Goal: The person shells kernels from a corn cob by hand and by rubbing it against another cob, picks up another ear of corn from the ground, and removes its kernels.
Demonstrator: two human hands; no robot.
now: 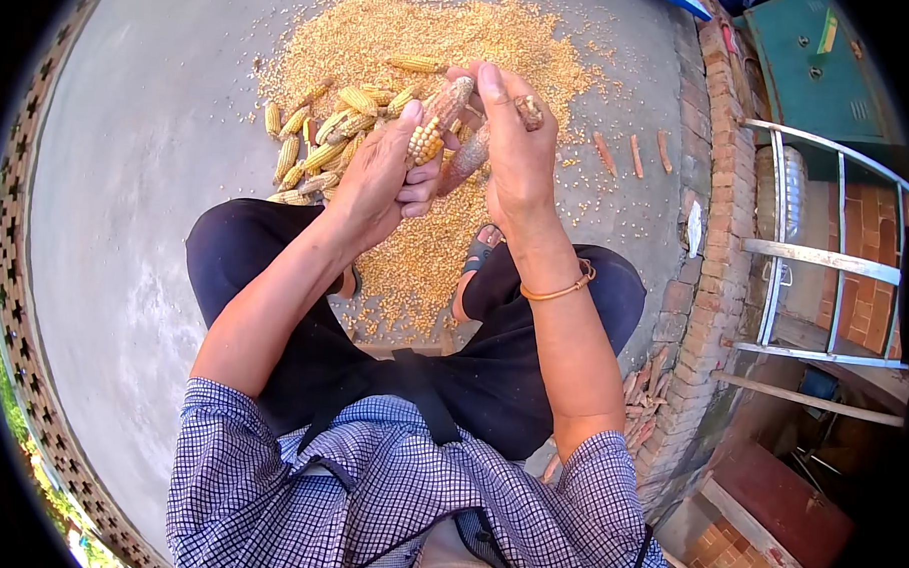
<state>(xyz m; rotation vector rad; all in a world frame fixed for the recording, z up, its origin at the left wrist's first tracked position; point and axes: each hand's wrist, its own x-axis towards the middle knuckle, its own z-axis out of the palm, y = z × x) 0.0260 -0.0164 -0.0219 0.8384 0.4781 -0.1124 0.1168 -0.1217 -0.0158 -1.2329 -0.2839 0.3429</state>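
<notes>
My left hand [383, 171] is closed around a partly stripped corn cob [442, 120], its thumb on the kernels. The cob slants up to the right, with yellow kernels on its lower end and a bare upper end. My right hand [520, 136] grips a second, bare-looking cob [467, 162] that slants down across the palm and meets the first cob. The tip of the second cob shows beside the right thumb. Just left of the hands lies a pile of whole yellow corn cobs [324, 154]. Loose kernels [416, 253] spread beneath and beyond both hands.
Several stripped cobs [604, 154] lie on the concrete floor at the right, and more [646, 401] sit against a low brick edge [721, 243]. A metal ladder-like frame [826, 257] stands beyond it. My knees and sandalled feet flank the kernels.
</notes>
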